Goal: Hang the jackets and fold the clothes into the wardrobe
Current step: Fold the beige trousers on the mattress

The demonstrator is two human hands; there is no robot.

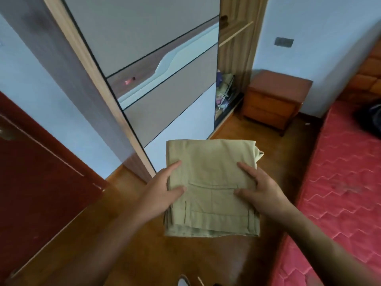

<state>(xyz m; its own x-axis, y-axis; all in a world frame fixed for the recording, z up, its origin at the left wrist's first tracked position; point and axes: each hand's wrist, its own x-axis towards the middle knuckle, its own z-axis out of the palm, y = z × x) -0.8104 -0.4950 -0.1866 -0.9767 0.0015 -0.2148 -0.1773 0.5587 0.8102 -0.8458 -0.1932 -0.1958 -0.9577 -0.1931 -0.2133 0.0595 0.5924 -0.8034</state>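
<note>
- Nearest to me, both forearms reach forward to the folded trousers; I carry them flat in the air above the wooden floor, resting on nothing
- left hand grips the left edge, right hand the right edge; on each, thumb and forefinger lie on top of the cloth, and the other fingers are hidden, tucked beneath as far as I can judge; a grip on both sides stops the fold sagging open
- pocket side faces up and the layers sit square; folding looks done to me, so putting away is the step in hand
- wardrobe stands ahead; its sliding door covers the left part, and the open gap is at the right, well apart from the trousers
- in that gap a hanging rail runs up high; lower down lie piled clothes; a folded piece belongs down there with them, I judge
- bed at my right, bedside cabinet by the far wall
- one loose corner pokes out at the far right; it could slip if I tilt the bundle
</note>
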